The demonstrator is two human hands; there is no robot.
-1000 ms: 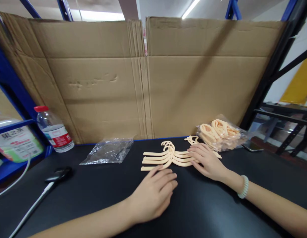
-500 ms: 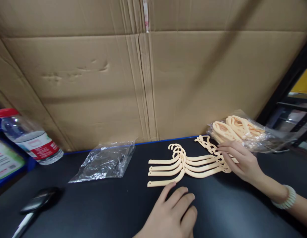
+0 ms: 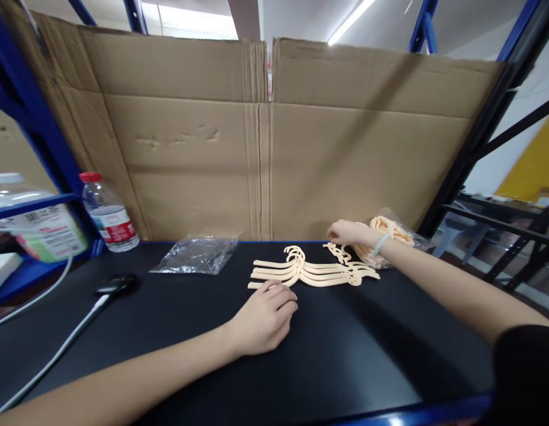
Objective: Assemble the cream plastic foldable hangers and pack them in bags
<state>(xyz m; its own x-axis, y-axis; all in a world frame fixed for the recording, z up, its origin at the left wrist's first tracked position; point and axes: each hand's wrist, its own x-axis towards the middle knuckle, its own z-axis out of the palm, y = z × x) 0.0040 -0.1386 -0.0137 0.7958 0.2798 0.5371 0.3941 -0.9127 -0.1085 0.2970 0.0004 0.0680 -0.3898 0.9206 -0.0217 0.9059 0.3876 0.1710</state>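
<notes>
Several cream plastic clothes hangers (image 3: 323,278) lie overlapped in a row on the black table, hooks pointing to the back. My left hand (image 3: 268,316) rests at the front of the row, its fingers loosely bent and touching or just over the nearest hanger's left arm. Curvy cream plastic pieces (image 3: 339,253) lie behind the right end of the row. My right hand (image 3: 352,232) is just above and behind these pieces, fingers curled down and close together; what they hold, if anything, is hidden. A clear bag of more cream hanger parts (image 3: 392,229) sits partly behind my right forearm.
An empty clear plastic bag (image 3: 197,254) lies left of the hangers. A red-capped bottle (image 3: 110,216) stands at the back left. A black mouse-like object (image 3: 117,285) with a white cable (image 3: 57,355) is nearer. A cardboard wall (image 3: 190,154) closes the back.
The view has tilted up and widened. My right hand has moved from the right end of the hangers to behind the curvy pieces. My left hand stays by the nearest hanger, fingers closer together.
</notes>
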